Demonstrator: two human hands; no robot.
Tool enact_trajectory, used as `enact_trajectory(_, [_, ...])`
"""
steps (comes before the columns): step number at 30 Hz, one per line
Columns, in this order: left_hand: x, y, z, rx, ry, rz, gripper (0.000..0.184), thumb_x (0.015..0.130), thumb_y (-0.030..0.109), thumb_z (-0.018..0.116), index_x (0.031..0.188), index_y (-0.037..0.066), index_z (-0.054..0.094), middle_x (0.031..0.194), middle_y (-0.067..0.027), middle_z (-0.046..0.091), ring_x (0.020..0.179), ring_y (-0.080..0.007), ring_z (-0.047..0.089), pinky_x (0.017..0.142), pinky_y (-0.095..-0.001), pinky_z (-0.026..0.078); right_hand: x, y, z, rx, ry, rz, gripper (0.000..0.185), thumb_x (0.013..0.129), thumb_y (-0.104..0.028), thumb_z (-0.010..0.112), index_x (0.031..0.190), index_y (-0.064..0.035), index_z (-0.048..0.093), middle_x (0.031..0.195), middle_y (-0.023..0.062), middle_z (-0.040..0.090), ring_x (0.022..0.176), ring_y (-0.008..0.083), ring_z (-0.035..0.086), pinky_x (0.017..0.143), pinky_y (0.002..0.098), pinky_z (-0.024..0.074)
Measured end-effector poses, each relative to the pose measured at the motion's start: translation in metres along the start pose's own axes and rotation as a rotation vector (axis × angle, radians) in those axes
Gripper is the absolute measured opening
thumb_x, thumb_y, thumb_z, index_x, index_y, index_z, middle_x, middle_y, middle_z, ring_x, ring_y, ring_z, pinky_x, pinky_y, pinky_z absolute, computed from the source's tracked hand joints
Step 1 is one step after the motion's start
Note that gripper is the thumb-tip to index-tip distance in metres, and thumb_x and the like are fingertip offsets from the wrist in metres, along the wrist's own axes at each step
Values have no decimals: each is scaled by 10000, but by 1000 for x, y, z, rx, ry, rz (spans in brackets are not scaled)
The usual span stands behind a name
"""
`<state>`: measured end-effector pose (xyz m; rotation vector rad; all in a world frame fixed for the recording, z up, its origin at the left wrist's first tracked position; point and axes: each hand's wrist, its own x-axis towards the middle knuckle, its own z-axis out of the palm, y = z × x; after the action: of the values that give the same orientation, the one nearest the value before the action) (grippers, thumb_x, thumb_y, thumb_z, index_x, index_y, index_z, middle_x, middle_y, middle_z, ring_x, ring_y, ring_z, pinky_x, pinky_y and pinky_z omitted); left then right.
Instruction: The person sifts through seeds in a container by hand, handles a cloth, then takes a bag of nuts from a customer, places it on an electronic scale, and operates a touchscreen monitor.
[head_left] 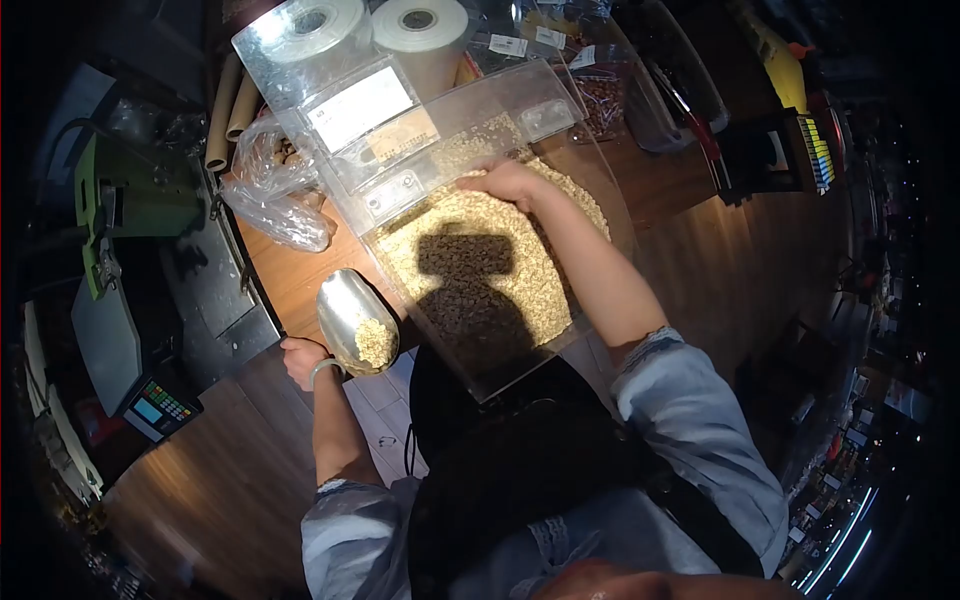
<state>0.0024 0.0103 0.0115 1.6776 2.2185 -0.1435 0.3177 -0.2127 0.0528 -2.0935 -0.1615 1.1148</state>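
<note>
A clear plastic bin [490, 385] of pale flakes [550, 290] stands in front of me, with a dark shadow across the flakes. My right hand [507, 185] reaches into the bin and rests on the flakes near the far side; its fingertips are partly hidden, and whether they hold anything does not show. To the left of the bin is a metal scoop [345, 300] with a small heap of flakes in it. My left hand [303, 362] is closed at the scoop's near left edge, fingers curled, with a light band at the wrist.
Two rolls of clear film [420, 22] stand behind the bin. A clear plastic bag [285, 215] lies on the wooden counter [275, 265] at left. Further left are a green machine [130, 200] and a scale with keypad [160, 408]. Labelled packages [600, 95] sit behind right.
</note>
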Motion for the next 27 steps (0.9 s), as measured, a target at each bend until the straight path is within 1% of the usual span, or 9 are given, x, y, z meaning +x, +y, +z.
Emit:
enact_trajectory(3, [-2, 1, -2, -21, -29, -16, 640, 920, 431, 199, 1093, 10, 650, 1119, -222, 628, 1050, -409, 580, 898, -490, 452, -17, 0, 30, 95, -83, -208, 393, 821, -195, 703, 1146, 6, 609, 1220, 160, 579, 1081, 246, 569, 925, 324, 441])
enact_trajectory(5, [0, -1, 1, -6, 9, -4, 649, 937, 437, 193, 1048, 1, 661, 1077, -219, 643, 1007, -417, 593, 865, -502, 467, -24, 26, 58, -73, 298, -1217, 301, 810, -124, 666, 1090, -25, 615, 1059, 140, 617, 975, 271, 594, 859, 343, 470])
enact_trajectory(8, [-5, 1, -1, 0, 31, 2, 647, 937, 433, 190, 1054, 4, 659, 1078, -219, 642, 1005, -418, 594, 864, -502, 468, -71, 2, 71, -148, 200, -919, 273, 764, -34, 637, 1033, -56, 595, 936, 126, 586, 927, 293, 582, 825, 366, 468])
enact_trajectory(12, [-8, 2, -3, -1, 24, 2, 643, 936, 430, 190, 1057, 7, 659, 1082, -218, 641, 1010, -416, 592, 867, -500, 467, -99, 5, 76, -74, 200, -1062, 367, 709, 109, 549, 1029, -68, 567, 940, 111, 556, 894, 290, 582, 749, 361, 478])
enact_trajectory(19, [-5, 0, 0, 0, 30, -1, 640, 936, 433, 195, 1063, 10, 658, 1083, -213, 643, 1023, -410, 589, 876, -495, 464, -123, 30, 73, -150, 218, -1140, 358, 695, 112, 584, 1004, -69, 602, 891, 117, 572, 854, 283, 591, 677, 334, 486])
enact_trajectory(22, [-7, 2, -2, -4, 30, -6, 639, 937, 435, 198, 1060, 10, 659, 1079, -213, 644, 1019, -409, 591, 874, -494, 465, -140, 33, 62, -150, 188, -1002, 332, 721, 80, 622, 1023, -59, 613, 893, 91, 589, 861, 240, 603, 680, 316, 494])
enact_trajectory(24, [-7, 2, -2, -7, 31, -13, 639, 937, 436, 199, 1057, 9, 660, 1076, -213, 646, 1014, -410, 593, 871, -494, 467, -153, 25, 51, 179, -5, -567, 263, 792, 62, 605, 1042, -21, 616, 979, 81, 625, 917, 173, 614, 730, 299, 507])
enact_trajectory(25, [-7, 2, -3, -6, 29, -12, 640, 937, 436, 200, 1048, 7, 662, 1070, -213, 647, 1007, -411, 596, 868, -493, 468, -151, 34, 49, 177, -7, -568, 263, 792, 62, 605, 1042, -21, 616, 979, 81, 625, 917, 173, 614, 730, 299, 507])
enact_trajectory(27, [-6, 2, -3, -7, 28, -17, 641, 937, 435, 201, 1040, 5, 664, 1063, -214, 649, 999, -412, 599, 865, -492, 470, -143, 58, 46, 694, -8, -552, 199, 876, -9, 585, 1072, -9, 622, 1067, 85, 631, 978, 128, 604, 830, 293, 503])
